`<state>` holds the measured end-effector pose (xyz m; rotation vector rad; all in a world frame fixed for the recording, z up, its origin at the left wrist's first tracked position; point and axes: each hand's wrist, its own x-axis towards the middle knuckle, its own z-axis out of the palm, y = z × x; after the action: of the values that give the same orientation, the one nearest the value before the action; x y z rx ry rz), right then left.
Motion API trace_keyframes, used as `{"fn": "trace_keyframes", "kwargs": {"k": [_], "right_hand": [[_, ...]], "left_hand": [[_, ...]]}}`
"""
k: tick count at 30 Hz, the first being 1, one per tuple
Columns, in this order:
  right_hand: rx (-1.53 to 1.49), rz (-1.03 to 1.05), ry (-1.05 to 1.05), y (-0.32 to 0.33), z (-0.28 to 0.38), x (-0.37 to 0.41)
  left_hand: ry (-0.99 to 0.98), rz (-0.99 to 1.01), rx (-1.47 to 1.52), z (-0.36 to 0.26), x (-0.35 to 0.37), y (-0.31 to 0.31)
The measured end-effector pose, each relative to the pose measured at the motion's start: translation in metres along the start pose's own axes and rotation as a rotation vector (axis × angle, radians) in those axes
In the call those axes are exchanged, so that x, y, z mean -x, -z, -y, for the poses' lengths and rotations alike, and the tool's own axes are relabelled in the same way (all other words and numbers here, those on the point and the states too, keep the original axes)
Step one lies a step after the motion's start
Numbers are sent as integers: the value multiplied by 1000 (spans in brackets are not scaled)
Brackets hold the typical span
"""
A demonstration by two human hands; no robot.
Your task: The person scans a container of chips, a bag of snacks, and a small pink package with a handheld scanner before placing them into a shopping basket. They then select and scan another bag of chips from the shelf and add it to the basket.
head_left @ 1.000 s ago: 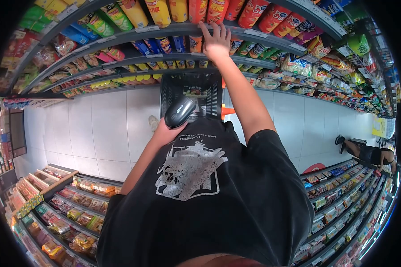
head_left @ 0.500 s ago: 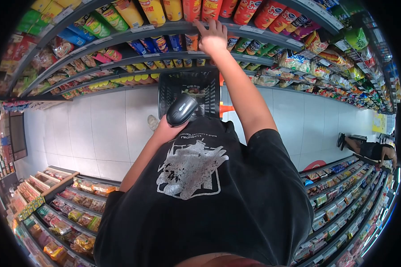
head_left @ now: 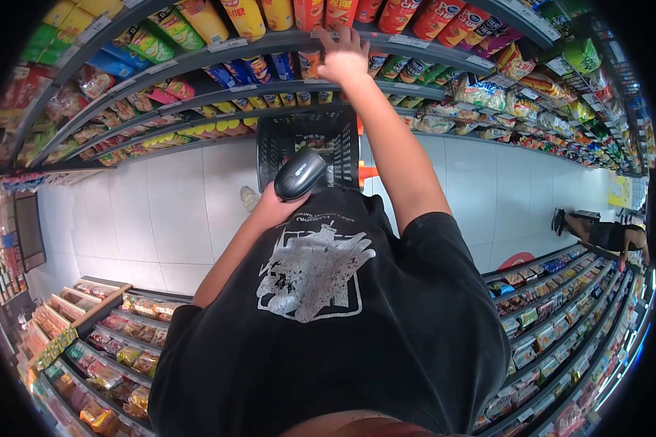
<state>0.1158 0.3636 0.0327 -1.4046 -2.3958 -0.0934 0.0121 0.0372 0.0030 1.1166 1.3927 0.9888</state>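
My left hand (head_left: 275, 207) is wrapped round a black handheld barcode scanner (head_left: 300, 175), held in front of my shirt. Beyond the scanner is a dark shopping basket (head_left: 267, 142) with slotted sides; what lies inside is hard to make out. My right arm reaches up to the shelves. There my right hand (head_left: 344, 61) has its fingers spread against the front edge of a shelf (head_left: 299, 41), just below red chip canisters (head_left: 340, 13). Orange canisters (head_left: 309, 65) on the shelf underneath are partly hidden by this hand.
Yellow canisters (head_left: 243, 18) and bagged snacks (head_left: 481, 96) fill the curved shelves ahead. Packaged-food racks (head_left: 554, 320) stand behind me on both sides. A person (head_left: 608, 234) is at the far right of the tiled aisle (head_left: 459, 175). An orange part (head_left: 368, 173) juts out beside the basket.
The view has shifted slightly, and the shelves sit a little higher in it. My right hand stays at the shelf edge with its fingers spread a bit wider. The scanner remains in my left hand.
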Motion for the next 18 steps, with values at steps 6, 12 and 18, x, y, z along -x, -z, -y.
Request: {"fn": "trace_keyframes", "kwargs": {"k": [6,12,18], "right_hand": [[10,60,-41,3,8,-3],[-54,106,-62,6,8,-13],[-49,92,7,7,5,-22]], "left_hand": [[-11,11,1,-22,-2,11],[19,30,38,-14,-6,33],[2,11,71,-16,-9,50]]}}
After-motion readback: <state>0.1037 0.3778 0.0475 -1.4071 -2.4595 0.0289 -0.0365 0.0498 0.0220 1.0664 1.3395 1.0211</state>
